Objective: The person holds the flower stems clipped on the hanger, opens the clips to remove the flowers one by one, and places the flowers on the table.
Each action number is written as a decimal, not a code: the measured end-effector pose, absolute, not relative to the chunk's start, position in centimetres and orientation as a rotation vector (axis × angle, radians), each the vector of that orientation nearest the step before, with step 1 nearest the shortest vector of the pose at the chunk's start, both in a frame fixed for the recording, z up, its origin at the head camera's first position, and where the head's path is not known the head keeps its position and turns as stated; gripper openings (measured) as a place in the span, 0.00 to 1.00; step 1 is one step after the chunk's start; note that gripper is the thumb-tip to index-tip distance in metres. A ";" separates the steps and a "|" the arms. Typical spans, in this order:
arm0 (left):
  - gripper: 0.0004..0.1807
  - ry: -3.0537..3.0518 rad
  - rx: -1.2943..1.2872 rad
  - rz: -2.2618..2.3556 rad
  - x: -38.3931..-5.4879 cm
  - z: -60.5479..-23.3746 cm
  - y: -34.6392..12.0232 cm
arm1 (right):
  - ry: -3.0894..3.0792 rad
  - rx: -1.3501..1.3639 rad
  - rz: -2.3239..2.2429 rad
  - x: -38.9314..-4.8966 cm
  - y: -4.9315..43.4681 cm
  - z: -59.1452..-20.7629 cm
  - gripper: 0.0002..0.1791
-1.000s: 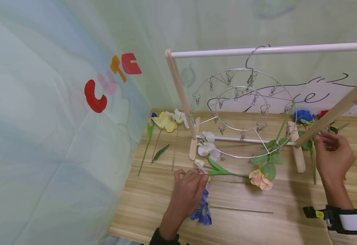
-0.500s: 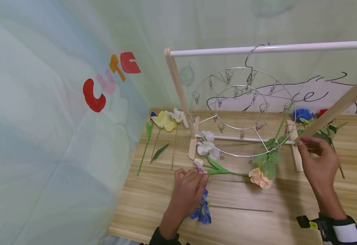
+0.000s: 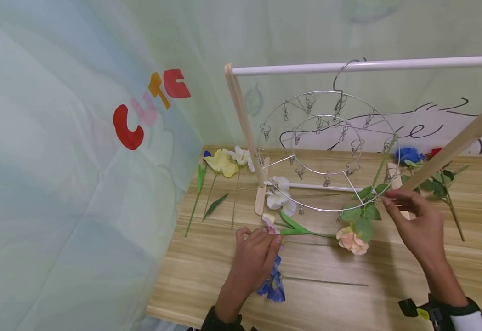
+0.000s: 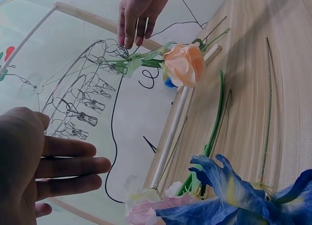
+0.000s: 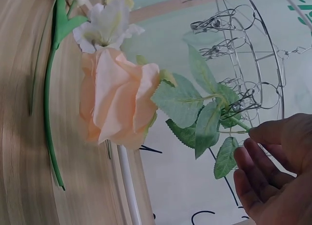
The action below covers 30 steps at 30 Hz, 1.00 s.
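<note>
A peach rose hangs head down at the right side of a round wire clip hanger, its green stem rising past the rim. My right hand is at the hanger's right rim beside the rose's leaves. In the right wrist view its thumb tip overlaps the rose stem, while the other fingers are loosely bent. My left hand is held over the pink flower and the blue flower, its fingers extended and holding nothing in the left wrist view.
A wooden rack with a white top bar carries the hanger. Yellow and white flowers lie on the wooden table. A blue rose and a red flower lie behind the rack's right leg.
My right hand has let go of a leafy stem at the right and moved left to the hanger's rim by the peach rose. The left hand has stayed in place.
</note>
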<state>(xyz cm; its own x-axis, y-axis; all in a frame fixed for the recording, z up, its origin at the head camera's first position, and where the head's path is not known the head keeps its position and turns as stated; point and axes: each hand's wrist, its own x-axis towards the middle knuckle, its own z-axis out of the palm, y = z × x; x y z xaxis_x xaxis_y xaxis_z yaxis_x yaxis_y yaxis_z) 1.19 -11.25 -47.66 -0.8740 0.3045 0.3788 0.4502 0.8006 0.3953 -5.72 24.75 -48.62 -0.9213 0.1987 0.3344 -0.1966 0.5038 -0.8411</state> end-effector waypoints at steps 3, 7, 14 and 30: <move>0.19 -2.693 -0.581 -0.700 1.2 -47.7 -11.3 | -2.388 0.058 1.402 -5.7 24.9 -48.6 0.15; 0.19 -2.695 -0.580 -0.699 1.2 -47.7 -11.3 | -2.416 0.160 1.416 -5.5 24.8 -48.3 0.18; 0.20 -2.675 -0.582 -0.697 1.3 -47.8 -11.3 | -2.448 0.249 1.407 -5.2 24.5 -48.1 0.20; 0.19 -2.684 -0.589 -0.719 1.3 -47.9 -11.2 | -2.481 0.365 1.232 -5.4 23.2 -47.9 0.24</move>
